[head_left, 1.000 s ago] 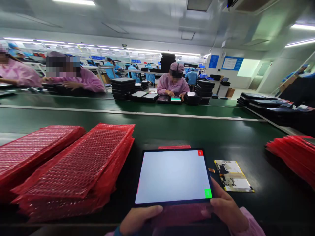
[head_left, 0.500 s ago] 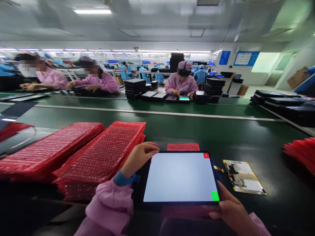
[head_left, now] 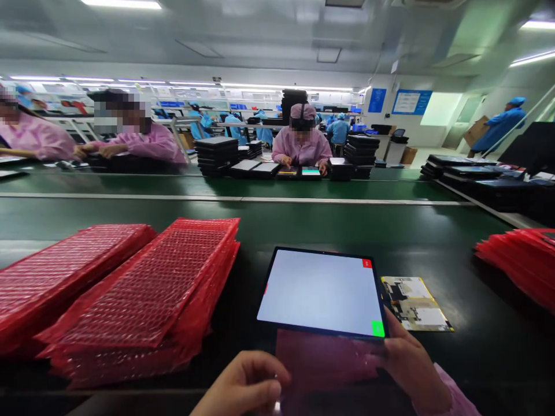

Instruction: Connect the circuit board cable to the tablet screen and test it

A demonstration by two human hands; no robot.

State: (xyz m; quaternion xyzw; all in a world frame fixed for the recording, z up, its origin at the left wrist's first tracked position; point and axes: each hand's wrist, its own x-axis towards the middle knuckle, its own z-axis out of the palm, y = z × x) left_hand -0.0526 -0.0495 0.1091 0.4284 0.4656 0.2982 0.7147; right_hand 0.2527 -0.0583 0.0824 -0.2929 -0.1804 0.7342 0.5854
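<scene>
**Lit tablet in my right hand, left hand free of its edge**

My right hand (head_left: 410, 361) has the tablet (head_left: 321, 292) by its near right corner, at about 4 o'clock from the screen's centre, thumb along the rim and fingers partly hidden behind. My left hand (head_left: 243, 384) is apart from it, towards 7 o'clock, fingers curled, with a narrow space between thumb and forefinger; I cannot tell whether anything thin is in there.

With one corner carrying the hold, I judge it best to keep my grip firm but light on the rim, the thumb clear of the green square (head_left: 378, 329) and the glass tilted gently so the pale screen reads evenly. Small, slow wrist turns would suit, since the bare panel (head_left: 418, 306) lies close at 3 o'clock; I can't tell whether anything joins the two.

The screen faces up and towards me. The tablet's long axis runs from just past 9 o'clock to just past 3, the right end slightly nearer me. The red square (head_left: 366, 263) sits at its far right corner. A dark red sheet (head_left: 323, 358) shows at 6 o'clock, and red bubble bags (head_left: 147, 283) are stacked at 9.
</scene>
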